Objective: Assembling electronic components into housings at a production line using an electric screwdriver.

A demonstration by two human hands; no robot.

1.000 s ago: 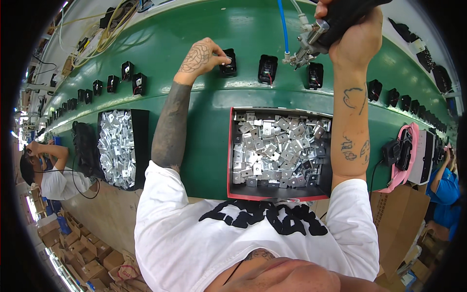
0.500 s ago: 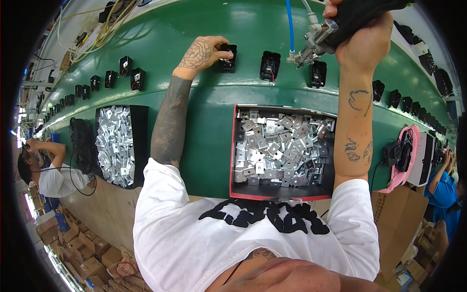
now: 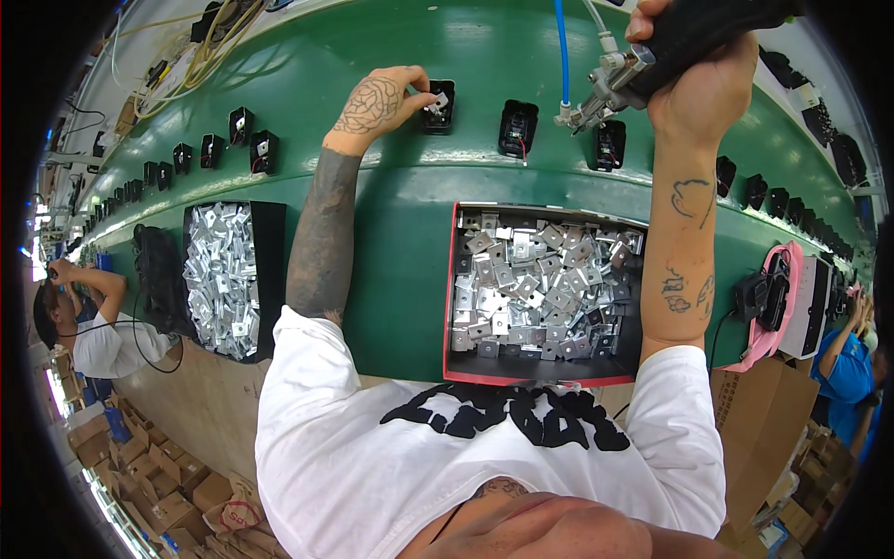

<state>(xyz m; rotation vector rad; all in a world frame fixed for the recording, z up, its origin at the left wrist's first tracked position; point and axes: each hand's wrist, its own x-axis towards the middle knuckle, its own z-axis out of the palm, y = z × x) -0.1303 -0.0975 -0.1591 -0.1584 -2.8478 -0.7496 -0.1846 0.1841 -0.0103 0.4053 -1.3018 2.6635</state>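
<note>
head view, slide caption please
Left hand at a black housing, right hand holding a tool with blue hose, above a green bench.

The left forearm (image 3: 321, 238), covered with dark tattoo, extends toward 12 o'clock, and its wrist (image 3: 346, 140) bends to about 1 o'clock. The left grip (image 3: 377, 101) is at 11 o'clock of the view, the thumb and index finger curving toward each other at 3 o'clock. The right forearm (image 3: 684, 247), with line tattoos, also points toward 12 o'clock; the right grip (image 3: 705, 91), at 2 o'clock, is raised and curled.
</note>
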